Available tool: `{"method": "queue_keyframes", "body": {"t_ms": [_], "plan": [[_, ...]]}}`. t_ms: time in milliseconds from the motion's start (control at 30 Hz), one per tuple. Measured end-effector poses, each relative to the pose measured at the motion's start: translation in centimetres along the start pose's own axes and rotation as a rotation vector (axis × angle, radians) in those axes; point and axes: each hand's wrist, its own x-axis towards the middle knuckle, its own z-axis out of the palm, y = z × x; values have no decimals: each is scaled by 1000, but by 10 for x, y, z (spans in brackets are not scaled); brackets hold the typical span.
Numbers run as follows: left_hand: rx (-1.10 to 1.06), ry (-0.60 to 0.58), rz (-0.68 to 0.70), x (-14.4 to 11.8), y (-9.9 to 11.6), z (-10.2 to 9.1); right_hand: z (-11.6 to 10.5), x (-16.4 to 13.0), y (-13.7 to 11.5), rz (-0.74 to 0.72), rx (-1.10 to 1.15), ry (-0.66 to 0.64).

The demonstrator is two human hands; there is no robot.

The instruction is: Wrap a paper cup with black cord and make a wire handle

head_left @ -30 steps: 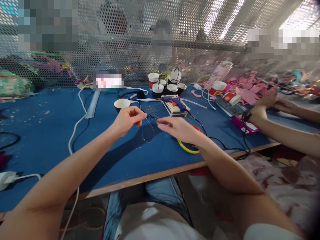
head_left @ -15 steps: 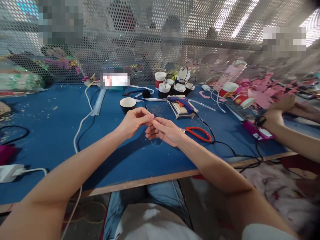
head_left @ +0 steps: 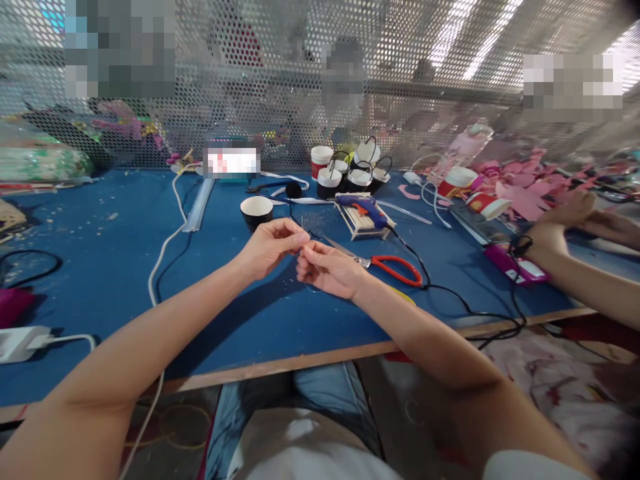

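Note:
My left hand point(head_left: 270, 248) is closed in a pinch, thumb against forefinger, and its fingertips meet those of my right hand. What it pinches is too small to make out. My right hand point(head_left: 333, 268) is also closed, fingers curled, with a bit of thin clear strand point(head_left: 313, 289) showing just below them. Both hands are held above the blue table. Behind my left hand stands a black paper cup point(head_left: 257, 208) with a white inside. Scissors point(head_left: 395, 267) with red handles lie partly open beside my right wrist.
A blue glue gun point(head_left: 367, 210) rests on a small wooden stick rack point(head_left: 350, 223). Several black cups with wire handles point(head_left: 359, 180) stand behind it. A white cable point(head_left: 163, 260) crosses at left. A co-worker's arms point(head_left: 565, 247) rest at right, near pink cut-outs point(head_left: 525, 190).
My right hand's fingers have curled in more, and the clear loop that hung below them is now mostly hidden. The scissors' blades show more. My left hand has barely moved.

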Motion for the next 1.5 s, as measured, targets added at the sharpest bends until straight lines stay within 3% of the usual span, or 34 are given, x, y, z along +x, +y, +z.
{"method": "queue_keyframes", "body": {"t_ms": [200, 333, 433, 633, 1000, 1500], "plan": [[129, 42, 40, 1, 2, 1, 1, 0, 1, -37, -75, 69], [354, 139, 139, -1, 1, 4, 1, 2, 5, -132, -152, 195], [399, 208, 183, -4, -2, 6, 2, 2, 7, -212, -200, 260], [469, 210, 211, -4, -5, 6, 5, 2, 8, -256, -260, 312], [261, 148, 41, -2, 0, 5, 3, 2, 6, -201, -246, 285], [68, 108, -4, 1, -1, 1, 1, 0, 0, -111, -185, 125]]}}
